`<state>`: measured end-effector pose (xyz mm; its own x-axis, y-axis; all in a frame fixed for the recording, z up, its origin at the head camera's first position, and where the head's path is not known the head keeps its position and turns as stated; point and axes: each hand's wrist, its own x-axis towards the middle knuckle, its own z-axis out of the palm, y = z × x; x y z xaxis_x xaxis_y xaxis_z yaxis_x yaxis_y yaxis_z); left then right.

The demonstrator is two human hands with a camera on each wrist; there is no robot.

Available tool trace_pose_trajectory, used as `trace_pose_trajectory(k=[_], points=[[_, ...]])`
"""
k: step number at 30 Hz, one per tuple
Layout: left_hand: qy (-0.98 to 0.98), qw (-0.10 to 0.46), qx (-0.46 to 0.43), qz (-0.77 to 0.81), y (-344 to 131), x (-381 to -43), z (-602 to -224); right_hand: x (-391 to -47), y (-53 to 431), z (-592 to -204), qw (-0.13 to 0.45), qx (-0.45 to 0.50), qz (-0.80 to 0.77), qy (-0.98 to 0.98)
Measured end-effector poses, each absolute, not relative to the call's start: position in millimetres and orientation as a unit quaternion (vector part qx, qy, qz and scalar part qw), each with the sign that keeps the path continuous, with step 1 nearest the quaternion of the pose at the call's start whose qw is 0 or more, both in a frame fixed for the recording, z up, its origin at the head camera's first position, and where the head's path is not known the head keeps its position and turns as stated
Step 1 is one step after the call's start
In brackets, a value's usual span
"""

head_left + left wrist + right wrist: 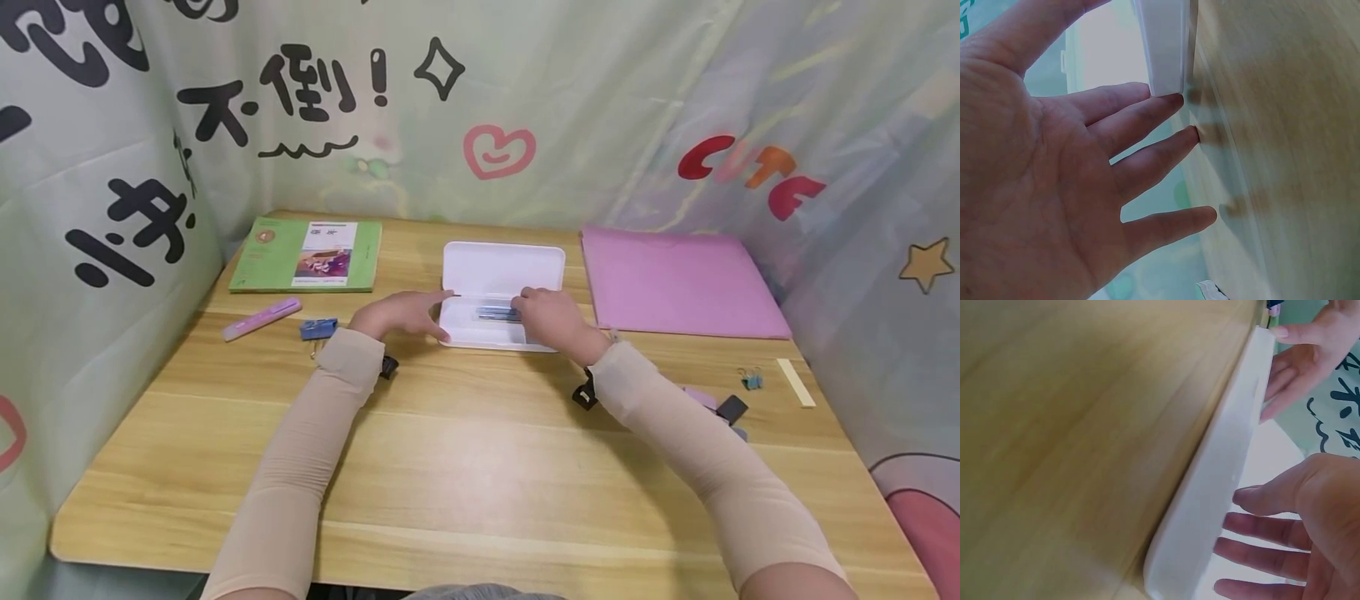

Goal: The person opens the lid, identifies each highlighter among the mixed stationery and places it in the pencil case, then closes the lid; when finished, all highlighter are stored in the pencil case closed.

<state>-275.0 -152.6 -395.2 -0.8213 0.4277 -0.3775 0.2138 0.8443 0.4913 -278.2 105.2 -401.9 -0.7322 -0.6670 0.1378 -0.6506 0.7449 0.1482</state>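
Note:
A white pencil case [459, 312] lies unfolded on the table, its lid [502, 267] tilted up at the back. Several slim blue and clear items [495, 313] lie inside; their kind is too small to tell. My left hand [401, 315] is at the case's left end, fingers spread and fairly straight, fingertips touching the end wall in the left wrist view. Over the right part of the case is my right hand [558, 323]. In the right wrist view its fingers [1266, 562] reach over the front wall, apart from each other, with nothing visible between them. Their tips are partly hidden.
At left are a green book [251, 258], a purple pen-like marker [262, 320] and a blue binder clip [318, 329]. A pink folder [682, 283] lies back right. Nearer are small teal clips [752, 381], a cream strip [796, 383] and a black-and-purple item [732, 408], partly behind the right sleeve.

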Motion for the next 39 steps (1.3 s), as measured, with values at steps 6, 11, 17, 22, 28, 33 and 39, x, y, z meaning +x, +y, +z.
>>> trace_pose_trajectory(k=[6, 11, 17, 22, 28, 33, 39], points=[[0.929, 0.242, 0.171, 0.222, -153, -276, -399, -268, 121, -392, 0.081, 0.311, -0.023, -0.947], [0.927, 0.243, 0.17, 0.227, -153, -276, -399, -257, 140, -384, 0.042, 0.213, -0.018, -0.976], [0.926, 0.248, 0.175, 0.224, -152, -275, -396, -243, 167, -378, -0.036, 0.116, -0.042, -0.992], [0.926, 0.251, 0.175, 0.222, -152, -274, -395, -230, 182, -376, -0.105, 0.095, -0.084, -0.986], [0.927, 0.246, 0.179, 0.218, -154, -276, -397, -220, 187, -372, -0.185, 0.086, -0.088, -0.975], [0.925, 0.246, 0.183, 0.224, -155, -277, -399, -216, 188, -372, -0.173, 0.089, -0.073, -0.978], [0.924, 0.248, 0.181, 0.228, -154, -276, -397, -214, 188, -375, -0.161, 0.112, -0.087, -0.977]])
